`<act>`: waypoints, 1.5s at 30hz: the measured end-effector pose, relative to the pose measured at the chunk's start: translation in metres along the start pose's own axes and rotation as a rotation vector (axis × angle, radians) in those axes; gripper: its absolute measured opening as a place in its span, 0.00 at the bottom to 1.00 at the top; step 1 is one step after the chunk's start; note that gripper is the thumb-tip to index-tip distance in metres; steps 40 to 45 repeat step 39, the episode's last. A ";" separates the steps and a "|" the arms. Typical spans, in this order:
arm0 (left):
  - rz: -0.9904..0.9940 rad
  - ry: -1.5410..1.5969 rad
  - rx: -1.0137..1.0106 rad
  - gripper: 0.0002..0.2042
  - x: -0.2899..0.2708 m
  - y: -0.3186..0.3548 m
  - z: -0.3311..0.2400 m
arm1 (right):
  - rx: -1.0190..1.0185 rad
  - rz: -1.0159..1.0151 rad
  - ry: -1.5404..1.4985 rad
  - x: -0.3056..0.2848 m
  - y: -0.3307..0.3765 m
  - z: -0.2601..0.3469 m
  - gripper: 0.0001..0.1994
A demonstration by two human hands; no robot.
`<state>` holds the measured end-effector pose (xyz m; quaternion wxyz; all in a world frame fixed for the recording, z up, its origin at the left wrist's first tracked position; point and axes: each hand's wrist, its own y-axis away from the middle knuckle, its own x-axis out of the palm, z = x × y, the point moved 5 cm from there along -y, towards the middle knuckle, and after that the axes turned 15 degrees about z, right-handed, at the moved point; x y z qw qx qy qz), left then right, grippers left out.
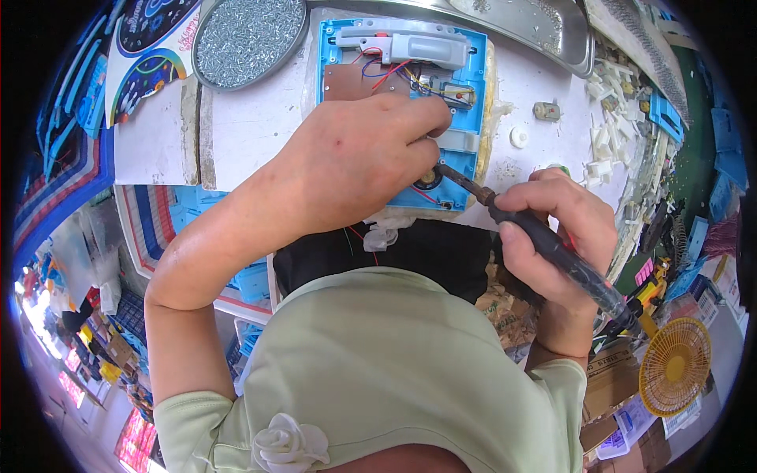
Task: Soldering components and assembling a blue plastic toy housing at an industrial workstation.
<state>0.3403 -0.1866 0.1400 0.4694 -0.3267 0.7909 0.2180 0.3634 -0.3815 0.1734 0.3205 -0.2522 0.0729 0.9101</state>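
Observation:
A blue plastic casing lies open on the worktable, with a grey plastic part, a brown board, a small motor and several coloured wires inside. Over its middle my left hand is closed, fingertips pinched near a round dark speaker-like part; what they pinch is hidden. From the right, my right hand grips the black handle of a soldering iron. The iron's tip reaches into the casing beside the left fingertips, close to the round part.
A round metal tray full of small screws stands at the back left, and a long metal tray at the back right. Right of the casing lie a loose motor, a white disc and white plastic pieces. A yellow fan is at the lower right.

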 end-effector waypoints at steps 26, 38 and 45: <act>0.001 0.009 0.000 0.11 -0.006 -0.011 -0.013 | 0.233 -1.584 0.181 -0.156 0.336 -0.031 0.03; -0.126 0.458 -0.084 0.16 -0.015 0.026 0.021 | -0.012 -0.956 -0.992 -0.111 0.289 -0.123 0.23; -0.105 0.506 -0.138 0.17 -0.015 0.029 0.022 | -0.060 -0.778 -1.025 -0.092 0.262 -0.120 0.28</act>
